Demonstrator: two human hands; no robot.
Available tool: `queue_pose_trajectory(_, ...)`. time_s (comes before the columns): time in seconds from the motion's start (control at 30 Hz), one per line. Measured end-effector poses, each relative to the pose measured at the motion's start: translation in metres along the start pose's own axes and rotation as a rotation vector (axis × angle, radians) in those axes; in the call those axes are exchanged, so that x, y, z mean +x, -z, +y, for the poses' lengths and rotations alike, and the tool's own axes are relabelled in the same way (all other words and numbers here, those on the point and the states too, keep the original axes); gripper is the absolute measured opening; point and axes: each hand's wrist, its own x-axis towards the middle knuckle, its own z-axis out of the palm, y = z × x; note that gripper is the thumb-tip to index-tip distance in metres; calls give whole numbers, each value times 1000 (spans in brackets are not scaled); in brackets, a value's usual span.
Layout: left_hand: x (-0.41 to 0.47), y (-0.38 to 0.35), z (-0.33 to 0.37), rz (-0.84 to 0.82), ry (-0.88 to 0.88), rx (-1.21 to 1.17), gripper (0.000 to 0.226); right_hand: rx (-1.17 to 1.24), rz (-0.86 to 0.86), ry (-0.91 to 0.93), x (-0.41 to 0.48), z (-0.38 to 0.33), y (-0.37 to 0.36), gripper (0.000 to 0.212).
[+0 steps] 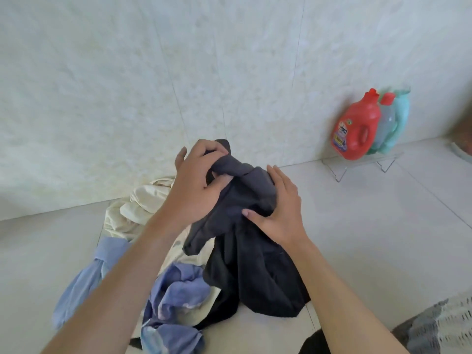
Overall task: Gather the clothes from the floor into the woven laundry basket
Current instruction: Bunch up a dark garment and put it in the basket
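Observation:
A dark grey garment (251,264) hangs bunched in the middle of the view, its lower part draped onto the floor pile. My left hand (196,180) grips its upper twisted end. My right hand (281,208) clutches the cloth just below and to the right. Beneath lie a cream garment (132,210) near the wall and crumpled light blue clothes (176,290) closer to me. At the bottom right corner a grey and white woven basket rim (439,325) is partly in view.
A red detergent bottle (357,129), a clear bottle and a teal bottle (398,121) stand on a wire rack (362,162) against the tiled wall at the right. White floor tiles (370,226) spread to the right of the pile.

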Motion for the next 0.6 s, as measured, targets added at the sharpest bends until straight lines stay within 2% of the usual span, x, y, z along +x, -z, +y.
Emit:
queue_pose_trajectory(0.03,-4,-1,1,49,19,-85,21,29,-36,-66,3,2,-2,96)
queue_pose_trajectory(0.07,-9,-6,2,80,46,-175,21,78,-64,-147,5,2,-5,74)
queue_pose_trajectory(0.1,-15,-12,3,97,80,-245,23,142,-101,-233,6,3,-10,39)
queue_pose_trajectory(0.13,-18,-19,4,108,113,-298,25,175,-126,-294,8,3,-12,23)
queue_pose_trajectory(0.17,-21,-27,2,110,137,-333,26,179,-142,-353,10,0,-16,37)
queue_pose_trajectory(0.23,-21,-36,1,109,159,-378,36,231,-122,-409,12,-3,-15,39)
queue_pose_trajectory(0.27,-22,-37,2,107,182,-411,48,270,-89,-404,13,-7,-12,33)
queue_pose_trajectory(0.33,-25,-29,3,116,250,-559,87,335,6,-371,22,-24,-1,22)
queue_pose_trajectory(0.37,-28,-23,3,131,284,-629,107,383,44,-361,29,-34,6,20)
queue_pose_trajectory(0.4,-29,-16,2,156,312,-671,116,428,62,-344,39,-46,15,22)
queue_pose_trajectory(0.47,-31,-5,-3,213,374,-698,105,523,51,-366,55,-64,28,28)
queue_pose_trajectory(0.57,-27,5,-20,355,488,-581,58,513,86,-236,63,-77,42,18)
queue_pose_trajectory(0.6,-25,5,-25,378,526,-565,43,482,129,-148,61,-82,46,22)
